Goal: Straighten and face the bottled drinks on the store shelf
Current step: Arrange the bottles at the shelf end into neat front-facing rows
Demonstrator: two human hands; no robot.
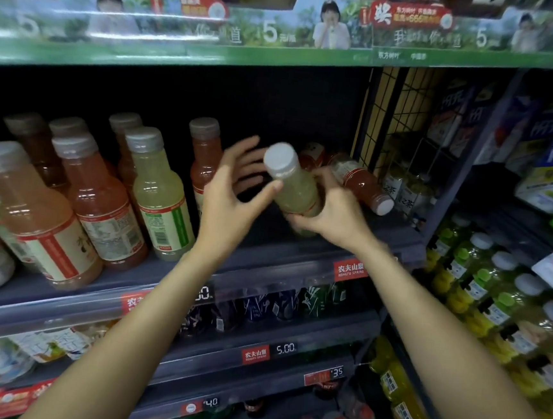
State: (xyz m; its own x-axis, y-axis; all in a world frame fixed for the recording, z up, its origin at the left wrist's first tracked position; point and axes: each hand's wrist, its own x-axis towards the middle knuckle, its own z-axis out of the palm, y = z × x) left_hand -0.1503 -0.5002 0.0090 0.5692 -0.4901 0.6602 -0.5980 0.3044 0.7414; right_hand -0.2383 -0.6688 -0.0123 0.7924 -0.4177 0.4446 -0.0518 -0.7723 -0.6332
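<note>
A pale yellow-green drink bottle (pixel 292 184) with a grey cap is tilted toward me above the dark shelf (pixel 299 241). My right hand (pixel 332 211) grips its lower body from the right. My left hand (pixel 237 186) is spread beside its neck, thumb tip touching the bottle just below the cap. Behind the right hand a pink bottle (pixel 362 181) lies on its side, cap pointing right. Another pink bottle (pixel 204 156) stands upright just left of my left hand. Further left stand a yellow-green bottle (pixel 159 195) and several pink bottles (pixel 98 200).
A wire grid divider (pixel 408 97) closes the shelf's right end, with small bottles behind it. Price strips (pixel 269 352) run along lower shelves of dark bottles. Yellow-green drinks (pixel 482 290) fill the rack at right. A green promotional banner (pixel 250 36) hangs overhead.
</note>
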